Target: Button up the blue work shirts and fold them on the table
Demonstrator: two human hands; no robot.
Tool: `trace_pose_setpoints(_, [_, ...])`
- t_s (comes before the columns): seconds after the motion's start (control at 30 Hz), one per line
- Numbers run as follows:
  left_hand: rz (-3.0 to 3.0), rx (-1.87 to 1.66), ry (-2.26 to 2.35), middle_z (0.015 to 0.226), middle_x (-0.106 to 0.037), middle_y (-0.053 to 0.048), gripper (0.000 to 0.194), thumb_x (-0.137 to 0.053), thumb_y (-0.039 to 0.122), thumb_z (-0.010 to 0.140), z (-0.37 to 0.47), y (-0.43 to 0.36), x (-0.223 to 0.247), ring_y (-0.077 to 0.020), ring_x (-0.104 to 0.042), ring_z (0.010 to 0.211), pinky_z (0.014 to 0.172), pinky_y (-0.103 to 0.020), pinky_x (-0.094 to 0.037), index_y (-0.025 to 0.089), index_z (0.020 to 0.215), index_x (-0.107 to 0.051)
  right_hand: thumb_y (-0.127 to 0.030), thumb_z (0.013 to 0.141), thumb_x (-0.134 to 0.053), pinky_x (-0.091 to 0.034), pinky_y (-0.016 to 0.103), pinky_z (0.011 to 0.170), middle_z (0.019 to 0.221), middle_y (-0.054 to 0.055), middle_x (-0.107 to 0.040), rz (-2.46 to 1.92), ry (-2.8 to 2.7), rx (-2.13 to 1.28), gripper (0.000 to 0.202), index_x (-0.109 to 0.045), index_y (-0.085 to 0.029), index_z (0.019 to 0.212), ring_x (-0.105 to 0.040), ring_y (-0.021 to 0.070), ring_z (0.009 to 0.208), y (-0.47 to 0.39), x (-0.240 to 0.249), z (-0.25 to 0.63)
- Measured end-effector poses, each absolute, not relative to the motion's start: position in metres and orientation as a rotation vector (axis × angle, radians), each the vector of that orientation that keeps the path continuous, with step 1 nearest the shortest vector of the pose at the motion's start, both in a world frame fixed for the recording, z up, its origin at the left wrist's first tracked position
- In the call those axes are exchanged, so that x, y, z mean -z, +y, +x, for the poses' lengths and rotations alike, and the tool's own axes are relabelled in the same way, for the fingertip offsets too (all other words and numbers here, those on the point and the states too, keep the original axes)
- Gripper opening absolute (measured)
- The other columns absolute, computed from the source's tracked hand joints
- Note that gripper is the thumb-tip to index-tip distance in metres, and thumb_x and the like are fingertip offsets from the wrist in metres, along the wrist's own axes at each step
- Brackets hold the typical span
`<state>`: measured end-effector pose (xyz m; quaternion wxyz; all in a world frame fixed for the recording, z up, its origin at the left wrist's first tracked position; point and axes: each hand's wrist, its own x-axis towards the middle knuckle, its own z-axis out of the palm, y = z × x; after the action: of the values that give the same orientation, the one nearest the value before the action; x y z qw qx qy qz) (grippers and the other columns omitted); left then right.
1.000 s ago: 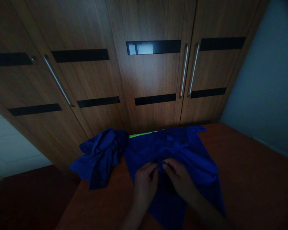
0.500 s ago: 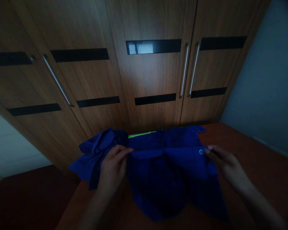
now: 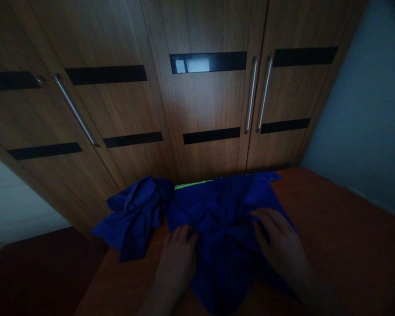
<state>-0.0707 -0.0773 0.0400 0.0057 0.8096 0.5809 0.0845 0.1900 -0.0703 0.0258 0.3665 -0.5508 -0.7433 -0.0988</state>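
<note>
A dark blue garment (image 3: pixel 224 232) lies rumpled over the wooden surface, its near end hanging towards me. Along its far edge runs a lime-green strip (image 3: pixel 194 184). My left hand (image 3: pixel 179 252) rests at the garment's left edge, fingers bent and the thumb a little apart from them. On the right side of the cloth is my right hand (image 3: pixel 278 237), its thumb and fingers spread in a loose curve. Neither hand visibly pinches the fabric. A bunched blue part of cloth (image 3: pixel 134 215) lies to the left; whether it joins the garment is unclear.
A reddish-brown wooden surface (image 3: pixel 332 228) lies under the cloth. Behind it stands a wooden wardrobe (image 3: pixel 204 105) with black inlays and long metal handles (image 3: pixel 252 94). A bluish wall (image 3: pixel 365 123) rises on the right. The light is dim.
Both hands have let go of the stretched, buttoned edge and moved closer together, the left one lower. That edge has dropped, leaving the cloth flatter and creased; the button no longer shows.
</note>
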Motion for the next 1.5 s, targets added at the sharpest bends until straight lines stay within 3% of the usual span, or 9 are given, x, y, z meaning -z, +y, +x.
trace_pose_setpoints(0.13, [2.528,-0.541,1.641,0.119,-0.055,-0.007,0.043,-0.045,0.008,0.078,-0.041,-0.077,-0.055,-0.024,-0.05,0.109,0.096,-0.041,-0.04,0.024,0.115,-0.058,-0.015,0.086,-0.048,-0.042,0.042,0.094,0.11,0.008,-0.063,-1.27,-2.152,0.207,0.029,-0.059,-0.02,0.113,-0.056,0.0242,0.104,-0.075,-0.03,0.149])
trace_pose_setpoints(0.3, [2.463,-0.639,1.526,0.103,-0.062,-0.006,0.023,-0.056,0.018,0.079,-0.013,-0.057,-0.036,-0.0249,-0.055,0.099,0.089,-0.04,-0.045,0.021,0.101,-0.06,-0.009,0.08,-0.048,-0.046,0.036,0.083,0.088,0.006,-0.065,-1.477,-2.17,-0.072,0.025,-0.067,-0.021,0.091,-0.061,0.0213,0.087,-0.055,-0.018,0.145])
trace_pose_setpoints(0.5, [2.238,-0.891,1.46,0.093,-0.065,-0.003,0.02,-0.05,0.013,0.085,-0.018,-0.041,-0.01,-0.0189,-0.061,0.089,0.081,-0.032,-0.047,0.022,0.095,-0.065,-0.011,0.083,-0.046,-0.048,0.03,0.085,0.098,0.005,-0.068,-1.371,-2.069,-0.389,0.032,-0.067,-0.023,0.104,-0.063,0.0178,0.092,-0.053,-0.012,0.146])
trace_pose_setpoints(0.77, [2.028,-1.139,1.314,0.086,-0.065,-0.002,0.032,-0.047,0.005,0.082,-0.022,-0.043,-0.009,-0.0157,-0.061,0.085,0.077,-0.028,-0.048,0.023,0.093,-0.071,-0.017,0.085,-0.05,-0.049,0.034,0.086,0.099,0.006,-0.07,-1.425,-1.988,-0.202,0.024,-0.068,-0.022,0.1,-0.065,0.0207,0.093,-0.05,0.001,0.135])
trace_pose_setpoints(1.07, [2.011,-1.117,1.298,0.086,-0.064,-0.003,0.032,-0.045,0.006,0.082,-0.022,-0.046,-0.01,-0.0164,-0.06,0.084,0.076,-0.028,-0.047,0.023,0.093,-0.07,-0.015,0.088,-0.043,-0.049,0.035,0.083,0.103,0.009,-0.069,-1.465,-2.015,0.023,0.032,-0.063,-0.02,0.113,-0.065,0.0219,0.091,-0.057,0.006,0.125])
trace_pose_setpoints(1.17, [2.029,-1.071,1.32,0.085,-0.064,-0.003,0.031,-0.045,0.005,0.08,-0.022,-0.046,-0.008,-0.0171,-0.06,0.084,0.076,-0.029,-0.047,0.022,0.089,-0.07,-0.011,0.086,-0.043,-0.05,0.033,0.079,0.097,0.009,-0.07,-1.467,-2.06,0.052,0.032,-0.066,-0.021,0.106,-0.065,0.0215,0.088,-0.058,0.002,0.125])
trace_pose_setpoints(1.33, [2.009,-1.048,1.301,0.088,-0.066,-0.003,0.03,-0.046,0.007,0.081,-0.022,-0.046,-0.008,-0.0174,-0.061,0.087,0.08,-0.03,-0.047,0.023,0.09,-0.07,-0.013,0.086,-0.042,-0.051,0.032,0.08,0.098,0.007,-0.071,-1.445,-1.983,-0.098,0.031,-0.068,-0.022,0.101,-0.066,0.0205,0.089,-0.052,0.0,0.128])
trace_pose_setpoints(1.5, [1.88,-1.156,1.275,0.089,-0.068,-0.003,0.028,-0.048,0.014,0.084,-0.037,-0.04,-0.015,-0.017,-0.061,0.086,0.079,-0.028,-0.046,0.024,0.096,-0.071,-0.028,0.088,-0.046,-0.052,0.036,0.087,0.102,0.006,-0.072,-1.368,-1.713,-0.36,0.027,-0.068,-0.021,0.102,-0.067,0.0216,0.094,-0.042,-0.008,0.156])
